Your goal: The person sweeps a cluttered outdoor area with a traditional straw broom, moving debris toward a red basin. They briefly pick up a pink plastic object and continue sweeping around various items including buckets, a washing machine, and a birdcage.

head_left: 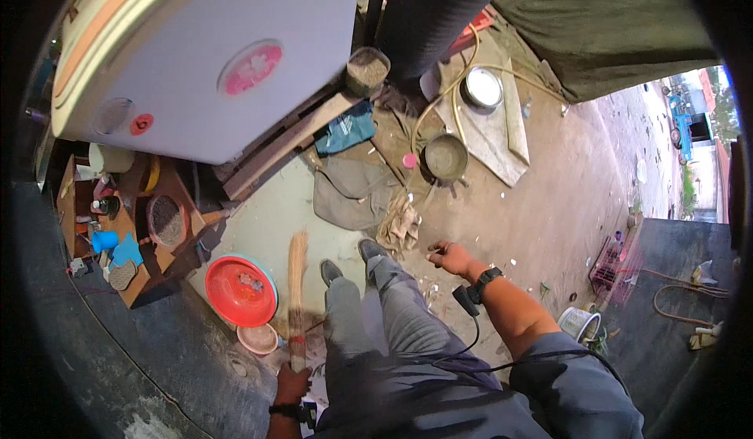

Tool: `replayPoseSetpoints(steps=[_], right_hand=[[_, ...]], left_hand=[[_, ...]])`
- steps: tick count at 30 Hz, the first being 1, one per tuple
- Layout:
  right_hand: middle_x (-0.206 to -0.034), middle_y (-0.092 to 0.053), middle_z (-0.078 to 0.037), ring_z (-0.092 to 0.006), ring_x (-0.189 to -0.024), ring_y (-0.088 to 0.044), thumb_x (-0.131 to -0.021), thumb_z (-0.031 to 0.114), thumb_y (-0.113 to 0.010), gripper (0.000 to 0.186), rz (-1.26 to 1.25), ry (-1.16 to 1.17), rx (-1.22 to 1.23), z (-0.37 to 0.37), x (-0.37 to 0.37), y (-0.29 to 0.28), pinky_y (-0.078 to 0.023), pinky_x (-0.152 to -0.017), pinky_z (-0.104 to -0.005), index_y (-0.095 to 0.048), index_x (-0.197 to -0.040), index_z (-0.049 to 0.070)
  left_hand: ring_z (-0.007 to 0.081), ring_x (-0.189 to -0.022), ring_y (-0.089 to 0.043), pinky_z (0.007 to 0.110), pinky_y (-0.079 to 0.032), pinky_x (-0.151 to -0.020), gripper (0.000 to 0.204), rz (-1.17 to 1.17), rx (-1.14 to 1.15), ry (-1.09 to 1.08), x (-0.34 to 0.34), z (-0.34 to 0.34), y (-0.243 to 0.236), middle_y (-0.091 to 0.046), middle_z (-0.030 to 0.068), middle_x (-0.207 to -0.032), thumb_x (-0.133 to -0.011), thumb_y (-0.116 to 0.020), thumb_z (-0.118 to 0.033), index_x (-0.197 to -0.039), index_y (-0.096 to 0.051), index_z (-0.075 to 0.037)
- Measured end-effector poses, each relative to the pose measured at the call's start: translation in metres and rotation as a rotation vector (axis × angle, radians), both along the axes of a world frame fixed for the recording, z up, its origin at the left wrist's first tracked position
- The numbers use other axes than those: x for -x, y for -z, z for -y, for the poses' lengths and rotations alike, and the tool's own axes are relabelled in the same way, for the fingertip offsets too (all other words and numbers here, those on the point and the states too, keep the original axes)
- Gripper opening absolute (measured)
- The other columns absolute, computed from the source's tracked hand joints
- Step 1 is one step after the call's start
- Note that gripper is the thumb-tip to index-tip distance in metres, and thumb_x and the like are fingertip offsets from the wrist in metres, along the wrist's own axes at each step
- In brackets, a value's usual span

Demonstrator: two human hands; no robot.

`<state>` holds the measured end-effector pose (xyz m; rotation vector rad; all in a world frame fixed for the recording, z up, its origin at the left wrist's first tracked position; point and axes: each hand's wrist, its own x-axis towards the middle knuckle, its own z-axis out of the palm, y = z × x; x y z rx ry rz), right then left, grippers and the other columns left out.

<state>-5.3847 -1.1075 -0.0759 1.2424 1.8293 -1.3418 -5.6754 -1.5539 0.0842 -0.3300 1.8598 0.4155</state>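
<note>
Red basin point(222, 286) is standing near floor's point(561, 192) left edge, small pink bowl point(257, 340) just beside it. Our left grip point(293, 382) is clenching straw broom point(296, 290) by its handle; bristles are pointing away from us, between basin and our shoes point(331, 271). Farther off, grey bag point(345, 196) is lying, crumpled cloth point(402, 226) beside it. Our right grip point(450, 259) is hanging released above floor, fingers loosely bent. White bucket point(577, 325) is sitting near floor's right edge.

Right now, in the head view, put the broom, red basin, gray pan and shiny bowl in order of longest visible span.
1. Broom, held in the left hand
2. Red basin
3. Gray pan
4. Shiny bowl, only a little smaller than the pan
</note>
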Motion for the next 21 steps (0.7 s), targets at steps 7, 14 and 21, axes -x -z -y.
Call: replayPoseSetpoints(steps=[7,14,21], right_hand=[[-0.116,-0.070,-0.020,-0.0282,-0.100,-0.069,-0.090,0.036,-0.071,0.058,-0.059,0.123,-0.019,0.033,0.009,0.029,-0.053,-0.091,-0.0385,-0.057,-0.135,0.002],[-0.137,-0.050,-0.022,-0.0386,-0.121,-0.056,-0.087,0.037,-0.072,0.062,0.036,0.032,-0.014,0.037,0.059,0.139,-0.046,-0.104,-0.0423,-0.053,-0.141,0.012],[-0.146,-0.043,-0.024,-0.0433,-0.133,-0.045,-0.084,0.030,-0.075,0.068,-0.071,-0.073,-0.211,0.003,0.109,0.285,-0.041,-0.110,-0.0432,-0.050,-0.142,0.007]], left_hand=[[0.0194,-0.056,-0.063,0.033,-0.052,-0.048,0.040,-0.041,-0.053,0.147,0.028,-0.022,0.071,-0.064,0.0128,-0.084,-0.081,-0.072,-0.010,-0.114,-0.052,0.002],[0.0336,-0.090,-0.069,0.043,-0.054,-0.082,0.049,-0.145,0.050,0.306,0.034,0.025,0.169,-0.069,0.0197,-0.095,-0.079,-0.075,-0.011,-0.120,-0.053,0.002],[0.0359,-0.092,-0.068,0.044,-0.053,-0.080,0.050,-0.164,0.298,0.299,0.032,0.033,0.207,-0.069,0.0207,-0.099,-0.078,-0.074,-0.009,-0.121,-0.052,0.003]])
